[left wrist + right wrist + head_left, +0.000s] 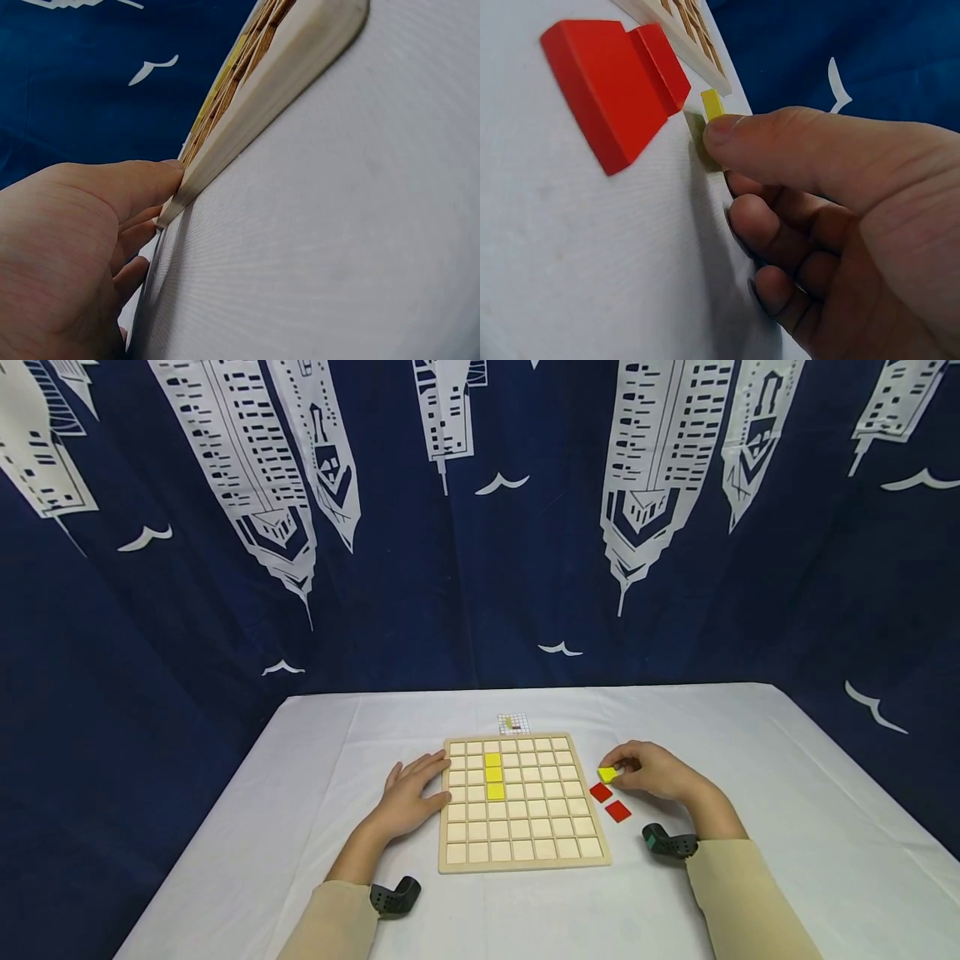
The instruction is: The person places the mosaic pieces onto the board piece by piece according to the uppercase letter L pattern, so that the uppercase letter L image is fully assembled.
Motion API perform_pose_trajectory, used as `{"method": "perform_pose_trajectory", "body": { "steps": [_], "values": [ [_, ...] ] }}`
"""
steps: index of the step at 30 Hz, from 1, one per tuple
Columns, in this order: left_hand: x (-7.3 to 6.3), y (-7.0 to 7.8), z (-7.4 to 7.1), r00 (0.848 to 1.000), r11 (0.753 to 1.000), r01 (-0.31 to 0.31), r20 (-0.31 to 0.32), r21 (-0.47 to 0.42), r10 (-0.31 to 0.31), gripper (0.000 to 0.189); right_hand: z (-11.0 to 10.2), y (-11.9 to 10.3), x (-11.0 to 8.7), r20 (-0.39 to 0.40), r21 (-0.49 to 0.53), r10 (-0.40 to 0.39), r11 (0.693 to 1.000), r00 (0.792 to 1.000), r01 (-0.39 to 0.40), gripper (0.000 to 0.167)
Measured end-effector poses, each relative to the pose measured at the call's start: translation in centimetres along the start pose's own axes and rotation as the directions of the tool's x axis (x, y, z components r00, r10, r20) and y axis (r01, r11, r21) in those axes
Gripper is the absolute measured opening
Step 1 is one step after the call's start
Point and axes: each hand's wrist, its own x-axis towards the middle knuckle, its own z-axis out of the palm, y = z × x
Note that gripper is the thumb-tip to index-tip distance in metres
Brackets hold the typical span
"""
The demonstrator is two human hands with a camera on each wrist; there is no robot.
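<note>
Sleeves (333,922): tan, a dark unit (395,897) at each wrist.
Surface (525,918): white cloth, lightly creased.
Board (525,866): pale wood, flat, seven-by-seven grid; three yellow tiles (492,774) sit in third column from left, second to fourth rows counting from far edge. Other cells plain cream.
Red tiles (618,811): two, flat, close together, outside board by its right edge.
Left grip (408,797): fingers extended, thumb and fingertips against board's left edge.
Right grip (660,770): thumb and fingers pinch a single yellow tile (607,774), outside board, just beyond reds.
Card (513,723): small printed grid, yellow and red marks, just past board's far edge.
Backdrop (465,568): dark blue, white upside-down towers.
</note>
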Motion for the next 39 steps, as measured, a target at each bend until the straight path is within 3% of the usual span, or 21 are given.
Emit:
{"method": "perform_pose_trajectory", "body": {
  "steps": [8, 19, 34, 39],
  "values": [
    [0.0, 0.0, 0.0, 1.0, 1.0, 0.007, 0.001, -0.003, -0.007, 0.056, 0.1, -0.2, 0.4, -0.022, -0.007, 0.013, 1.0, 1.0, -0.013, 0.023],
    [0.0, 0.1, 0.0, 1.0, 1.0, 0.008, 0.001, 0.004, -0.008, 0.055, 0.6, -1.8, 0.7, -0.03, 0.044, -0.039, 0.998, 0.999, 0.04, 0.024],
    [0.0, 0.0, 0.1, 1.0, 1.0, 0.003, 0.002, 0.003, -0.003, 0.055, 2.2, -4.4, 1.0, 0.014, 0.028, -0.192, 0.981, 0.981, 0.192, 0.022],
    [0.0, 0.0, 0.0, 1.0, 1.0, 0.001, 0.003, 0.01, -0.001, 0.055, 3.2, -5.4, 1.1, 0.041, 0.051, -0.211, 0.977, 0.977, 0.209, 0.024]
  ]
}}
